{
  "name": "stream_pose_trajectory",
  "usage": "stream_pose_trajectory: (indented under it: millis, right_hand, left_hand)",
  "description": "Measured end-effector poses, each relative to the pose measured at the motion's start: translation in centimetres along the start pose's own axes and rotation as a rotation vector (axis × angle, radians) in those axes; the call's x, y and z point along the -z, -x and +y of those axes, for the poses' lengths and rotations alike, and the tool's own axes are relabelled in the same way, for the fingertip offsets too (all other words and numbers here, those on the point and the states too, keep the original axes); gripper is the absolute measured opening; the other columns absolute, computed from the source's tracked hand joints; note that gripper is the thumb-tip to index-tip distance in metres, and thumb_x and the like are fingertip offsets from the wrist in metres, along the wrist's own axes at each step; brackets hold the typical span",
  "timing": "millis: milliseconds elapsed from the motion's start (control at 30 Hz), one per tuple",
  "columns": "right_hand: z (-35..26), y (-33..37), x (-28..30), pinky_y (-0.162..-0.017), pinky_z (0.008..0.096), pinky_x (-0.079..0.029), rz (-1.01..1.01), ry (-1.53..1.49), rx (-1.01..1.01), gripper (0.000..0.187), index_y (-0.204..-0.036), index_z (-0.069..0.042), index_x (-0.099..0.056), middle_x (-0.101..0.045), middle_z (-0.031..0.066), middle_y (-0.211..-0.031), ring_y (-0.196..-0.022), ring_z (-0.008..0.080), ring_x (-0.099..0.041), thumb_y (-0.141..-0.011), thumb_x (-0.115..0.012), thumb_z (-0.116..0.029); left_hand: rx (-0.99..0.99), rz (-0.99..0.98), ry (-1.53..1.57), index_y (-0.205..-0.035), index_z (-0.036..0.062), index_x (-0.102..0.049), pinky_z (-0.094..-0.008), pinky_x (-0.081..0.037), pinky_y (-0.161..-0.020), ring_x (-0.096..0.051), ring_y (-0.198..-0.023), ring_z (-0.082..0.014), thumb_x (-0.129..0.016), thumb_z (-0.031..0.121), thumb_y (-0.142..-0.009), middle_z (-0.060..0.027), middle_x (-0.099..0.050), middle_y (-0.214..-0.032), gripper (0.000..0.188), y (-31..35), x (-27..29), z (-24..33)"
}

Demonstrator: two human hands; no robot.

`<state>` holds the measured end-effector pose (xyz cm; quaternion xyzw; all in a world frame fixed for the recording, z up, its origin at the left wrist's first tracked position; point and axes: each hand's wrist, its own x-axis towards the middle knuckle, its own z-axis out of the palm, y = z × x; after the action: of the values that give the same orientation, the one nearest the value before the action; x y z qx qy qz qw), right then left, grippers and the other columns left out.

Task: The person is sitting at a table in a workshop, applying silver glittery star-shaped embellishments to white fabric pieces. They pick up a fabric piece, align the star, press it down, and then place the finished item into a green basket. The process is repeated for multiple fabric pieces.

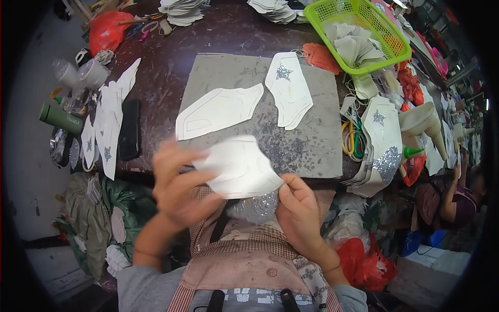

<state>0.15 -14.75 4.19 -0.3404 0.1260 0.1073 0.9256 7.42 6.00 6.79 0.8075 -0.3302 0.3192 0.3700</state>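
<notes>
My right hand [299, 210] pinches the lower right corner of a white shoe-upper piece [241, 169] between thumb and fingers. From under that piece hangs a silver glitter part [255, 208]; whether the two are joined is hidden. My left hand [182, 182] is blurred by motion at the left edge of the white piece, its fingers spread apart. Beyond, on a grey work board [208, 73], lies a flat white piece with drawn lines [221, 109]. To its right sits a small stack of white pieces with a silver star on top [290, 91].
A green basket [315, 23] holds white pieces at the far right. Closer, scissors [357, 140] lie beside a stack of star-and-glitter pieces [382, 135]. Leftward are a black phone [129, 130], long white pieces [110, 112] and a green bottle [61, 118]. Another person [457, 208] sits far right.
</notes>
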Motion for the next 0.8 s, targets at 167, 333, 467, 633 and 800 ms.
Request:
stream_pose_trajectory:
  millis: [167, 333, 467, 633, 800]
  right_hand:
    - [2.5, 2.3, 3.3, -0.089, 0.0301, -0.044, 0.056, -0.102, -0.079, 0.017, -0.109, 0.003, -0.056, -0.063, 0.0092, -0.104, -0.097, 0.0149, -0.058, -0.093, -0.053, -0.004]
    - [2.0, 4.8, 4.2, -0.092, 0.0323, -0.044, -0.109, 0.007, 0.008, 0.017, -0.102, 0.008, -0.06, -0.063, 0.0153, -0.106, -0.1, 0.0204, -0.059, -0.087, -0.059, 0.001]
    - [-1.4, 3.8, 1.6, -0.087, 0.0305, -0.045, -0.231, 0.253, -0.085, 0.024, -0.102, 0.01, -0.06, -0.063, 0.0167, -0.103, -0.095, 0.0192, -0.06, -0.082, -0.067, -0.001]
    - [-3.3, 2.7, 0.6, -0.066, 0.0242, -0.044, -0.29, 0.731, -0.233, 0.016, -0.085, 0.008, -0.068, -0.065, 0.0099, -0.081, -0.074, 0.0117, -0.058, -0.075, -0.074, -0.002]
    - [-1.9, 2.7, 1.1, -0.059, 0.0241, -0.041, -0.299, 0.751, -0.205, 0.012, -0.087, 0.005, -0.068, -0.063, 0.0049, -0.07, -0.065, 0.0085, -0.053, -0.08, -0.07, -0.005]
  left_hand:
    - [0.386, -0.351, 0.482, -0.099, -0.0017, -0.069, -0.0402, -0.048, -0.086, -0.066, -0.092, -0.0299, -0.077, 0.048, -0.066, -0.0152, -0.068, -0.098, 0.06, 10.4, -1.9, 3.9]
    - [0.306, -0.515, 0.683, -0.096, -0.0025, -0.069, -0.0336, -0.051, -0.08, -0.067, -0.088, -0.028, -0.08, 0.019, -0.069, -0.0151, -0.069, -0.094, 0.035, 6.1, -1.3, 4.9]
    - [0.43, -0.529, 0.861, -0.09, -0.0045, -0.069, -0.0315, -0.051, -0.07, -0.067, -0.076, -0.0239, -0.074, 0.009, -0.075, -0.0148, -0.069, -0.084, 0.021, 4.0, 0.0, 5.2]
    - [0.556, -0.543, 0.902, -0.078, -0.0054, -0.068, -0.0281, -0.048, -0.058, -0.063, -0.059, -0.018, -0.071, 0.007, -0.077, -0.0132, -0.066, -0.07, 0.013, 4.1, 0.9, 5.5]
    - [0.736, -0.616, 0.914, -0.068, -0.0031, -0.067, -0.0271, -0.044, -0.05, -0.058, -0.049, -0.015, -0.072, 0.008, -0.076, -0.0102, -0.061, -0.057, 0.015, 5.8, 1.6, 5.8]
